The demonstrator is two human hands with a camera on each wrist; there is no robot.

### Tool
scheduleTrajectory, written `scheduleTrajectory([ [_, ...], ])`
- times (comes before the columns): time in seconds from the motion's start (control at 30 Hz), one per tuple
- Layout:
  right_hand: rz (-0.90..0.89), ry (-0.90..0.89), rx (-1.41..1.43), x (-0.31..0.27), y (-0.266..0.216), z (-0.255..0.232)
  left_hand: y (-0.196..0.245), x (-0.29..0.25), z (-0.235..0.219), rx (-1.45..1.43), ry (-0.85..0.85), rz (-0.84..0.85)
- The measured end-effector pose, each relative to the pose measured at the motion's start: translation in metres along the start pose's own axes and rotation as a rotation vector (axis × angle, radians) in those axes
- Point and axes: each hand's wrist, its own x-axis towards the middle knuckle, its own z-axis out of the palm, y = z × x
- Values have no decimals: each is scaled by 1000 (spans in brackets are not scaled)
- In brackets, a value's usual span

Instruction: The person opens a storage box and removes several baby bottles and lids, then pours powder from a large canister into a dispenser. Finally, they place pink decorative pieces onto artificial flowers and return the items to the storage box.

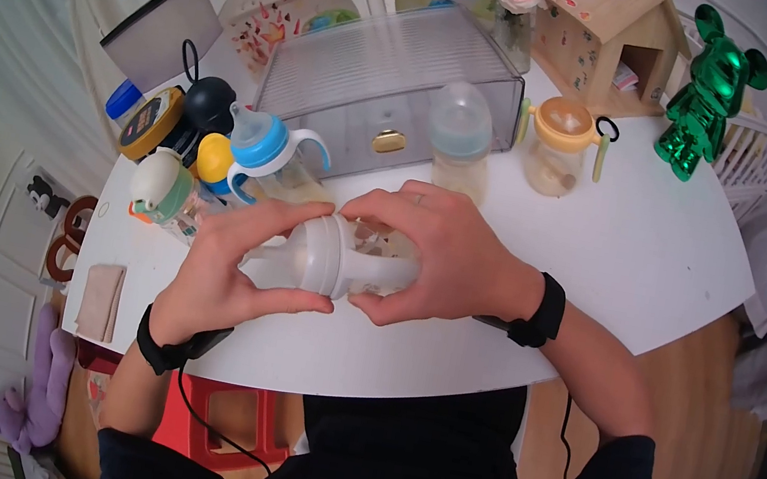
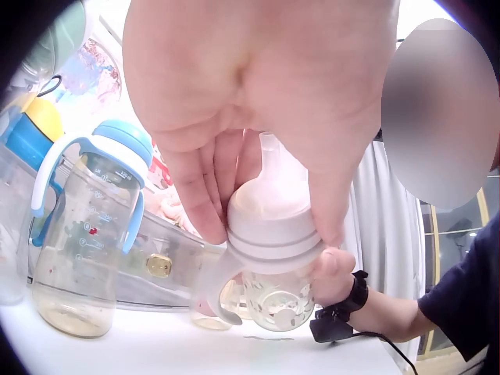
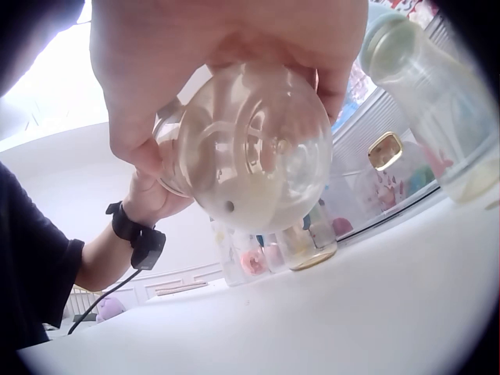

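Note:
A clear baby bottle [image 1: 326,256] with a whitish collar and a spout-like top lies sideways between my two hands, over the front of the table. My left hand [image 1: 227,264] grips the collar [image 2: 273,242], thumb on the near side and fingers on the far side, with the top pointing into its palm. From the other end, my right hand [image 1: 454,256] holds the clear, patterned body. The rounded bottom [image 3: 254,156] faces the right wrist camera. A pale handle [image 2: 224,293] juts from beside the collar.
A blue-topped bottle [image 1: 262,146] with handles and a green-and-white cup [image 1: 164,185] stand left. Behind is a grey translucent box [image 1: 352,123]. Right of it are a pale-capped bottle [image 1: 462,136], an orange-lidded cup [image 1: 558,147] and a green figurine [image 1: 707,96]. A folded cloth [image 1: 100,302] lies front left.

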Motion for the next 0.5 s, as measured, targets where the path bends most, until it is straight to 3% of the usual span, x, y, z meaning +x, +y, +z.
scheduleTrajectory([
  [0.03, 7, 18, 22, 1, 1, 1, -1, 0, 0, 1, 0, -5],
  [0.13, 20, 68, 101, 3, 0, 2, -1, 3, 8, -317, 196, -42],
  [0.27, 23, 143, 194, 5, -3, -1, -8, 5, 14, -493, 426, 21],
  [0.4, 57, 119, 197, 3, 2, -3, 3, 27, 22, -254, 501, 209],
  [0.5, 143, 63, 247, 2, 2, -1, 7, 33, 22, -34, 441, 315],
])
